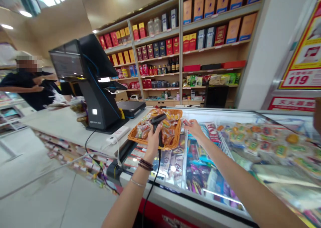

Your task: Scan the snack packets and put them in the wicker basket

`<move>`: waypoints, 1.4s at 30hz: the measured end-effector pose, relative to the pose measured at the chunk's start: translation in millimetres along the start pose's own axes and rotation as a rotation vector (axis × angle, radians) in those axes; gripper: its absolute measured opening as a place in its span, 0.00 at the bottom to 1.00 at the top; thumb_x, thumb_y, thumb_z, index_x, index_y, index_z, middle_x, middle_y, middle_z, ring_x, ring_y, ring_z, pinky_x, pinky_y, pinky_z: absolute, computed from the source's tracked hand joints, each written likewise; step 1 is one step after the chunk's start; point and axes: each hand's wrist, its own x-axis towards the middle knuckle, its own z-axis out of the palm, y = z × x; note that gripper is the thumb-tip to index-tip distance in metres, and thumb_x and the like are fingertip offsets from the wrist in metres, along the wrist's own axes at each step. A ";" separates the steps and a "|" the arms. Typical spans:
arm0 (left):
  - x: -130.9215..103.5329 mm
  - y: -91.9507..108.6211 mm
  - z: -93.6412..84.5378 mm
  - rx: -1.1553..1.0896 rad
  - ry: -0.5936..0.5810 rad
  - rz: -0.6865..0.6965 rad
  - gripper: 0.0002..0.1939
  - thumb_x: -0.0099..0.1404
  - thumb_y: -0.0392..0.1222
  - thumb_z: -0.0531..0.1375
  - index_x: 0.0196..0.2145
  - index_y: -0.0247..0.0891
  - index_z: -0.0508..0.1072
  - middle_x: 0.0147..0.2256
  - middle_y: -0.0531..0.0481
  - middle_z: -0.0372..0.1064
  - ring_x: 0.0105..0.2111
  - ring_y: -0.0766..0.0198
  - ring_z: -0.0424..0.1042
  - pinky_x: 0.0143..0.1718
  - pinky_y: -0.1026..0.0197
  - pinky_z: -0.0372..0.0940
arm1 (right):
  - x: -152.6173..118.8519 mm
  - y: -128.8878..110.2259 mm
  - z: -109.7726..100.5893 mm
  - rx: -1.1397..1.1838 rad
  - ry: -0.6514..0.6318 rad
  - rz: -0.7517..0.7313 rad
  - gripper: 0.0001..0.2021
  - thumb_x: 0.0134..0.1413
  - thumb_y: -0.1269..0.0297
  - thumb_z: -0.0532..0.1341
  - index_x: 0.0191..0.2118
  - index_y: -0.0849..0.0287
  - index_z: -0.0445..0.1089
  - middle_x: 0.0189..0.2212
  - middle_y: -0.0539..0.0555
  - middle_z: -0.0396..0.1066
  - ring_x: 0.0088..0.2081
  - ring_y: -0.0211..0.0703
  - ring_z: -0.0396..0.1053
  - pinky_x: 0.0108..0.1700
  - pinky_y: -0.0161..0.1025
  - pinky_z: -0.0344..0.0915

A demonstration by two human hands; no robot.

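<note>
My left hand (pixel 153 140) is closed round the handle of a black barcode scanner (pixel 158 119), whose cable hangs down past my wrist. The scanner is over an orange wicker basket (pixel 179 129) of small wrapped snacks (pixel 168 122). To the right of the basket, my right hand (pixel 194 128) is held above the glass-topped freezer (pixel 187 154) with its thumb and fingers drawn together. A small reddish thing (pixel 186 122) shows at those fingertips, too small to name.
A black checkout terminal (pixel 97 87) stands on the white counter (pixel 57 119) at left, near a white power strip (pixel 118 134) with cables. Packaged food (pixel 271 142) lies at right. A person (pixel 30 82) stands at far left. Shelves (pixel 159 55) of boxes line the back.
</note>
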 end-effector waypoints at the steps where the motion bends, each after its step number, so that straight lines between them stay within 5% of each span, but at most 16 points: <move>1: -3.9 2.3 12.5 -0.013 -0.062 -0.013 0.38 0.57 0.80 0.79 0.34 0.44 0.71 0.22 0.58 0.67 0.19 0.66 0.64 0.22 0.62 0.59 | -5.2 6.7 -15.7 0.090 0.010 0.076 0.23 0.42 0.57 0.76 0.41 0.46 0.66 0.28 0.44 0.74 0.32 0.49 0.74 0.38 0.45 0.73; 4: -17.3 4.8 53.4 -0.042 -0.251 -0.047 0.38 0.57 0.80 0.79 0.33 0.43 0.72 0.22 0.56 0.68 0.19 0.66 0.65 0.22 0.62 0.60 | -25.3 22.9 -58.4 0.240 0.041 0.264 0.23 0.42 0.51 0.78 0.40 0.46 0.68 0.29 0.46 0.77 0.30 0.47 0.76 0.39 0.46 0.76; 8: -33.8 -13.6 107.6 -0.057 -0.424 -0.098 0.38 0.58 0.80 0.77 0.30 0.43 0.72 0.22 0.54 0.68 0.19 0.67 0.64 0.21 0.63 0.60 | -48.4 32.3 -99.5 0.278 0.054 0.247 0.27 0.44 0.39 0.78 0.41 0.45 0.68 0.32 0.48 0.81 0.33 0.48 0.79 0.44 0.50 0.79; 14: -45.4 -63.6 155.3 -0.093 -0.452 -0.187 0.38 0.57 0.81 0.77 0.29 0.43 0.71 0.21 0.55 0.66 0.18 0.68 0.63 0.21 0.63 0.58 | -54.0 35.4 -119.4 0.407 0.166 0.157 0.28 0.40 0.43 0.78 0.43 0.45 0.68 0.36 0.49 0.83 0.36 0.52 0.82 0.48 0.54 0.81; 22: -49.2 -79.8 145.4 -0.066 -0.455 -0.200 0.38 0.56 0.80 0.79 0.34 0.44 0.72 0.23 0.56 0.68 0.18 0.67 0.64 0.21 0.63 0.58 | -45.1 50.7 -119.0 0.259 0.259 0.128 0.29 0.41 0.32 0.78 0.38 0.48 0.75 0.34 0.52 0.83 0.37 0.53 0.78 0.36 0.43 0.68; 31: -58.4 -85.8 142.3 -0.065 -0.447 -0.206 0.35 0.60 0.77 0.79 0.35 0.43 0.74 0.23 0.57 0.68 0.18 0.67 0.64 0.20 0.62 0.57 | -47.6 50.9 -123.9 0.313 0.257 0.148 0.34 0.31 0.34 0.85 0.40 0.53 0.82 0.32 0.53 0.84 0.34 0.50 0.77 0.34 0.41 0.68; 42: -67.0 -82.8 145.1 -0.034 -0.531 -0.200 0.38 0.58 0.81 0.77 0.34 0.43 0.74 0.22 0.57 0.69 0.17 0.68 0.64 0.19 0.63 0.58 | -50.7 48.7 -121.2 0.300 0.267 0.106 0.31 0.34 0.36 0.84 0.37 0.53 0.81 0.31 0.52 0.82 0.37 0.50 0.76 0.37 0.42 0.70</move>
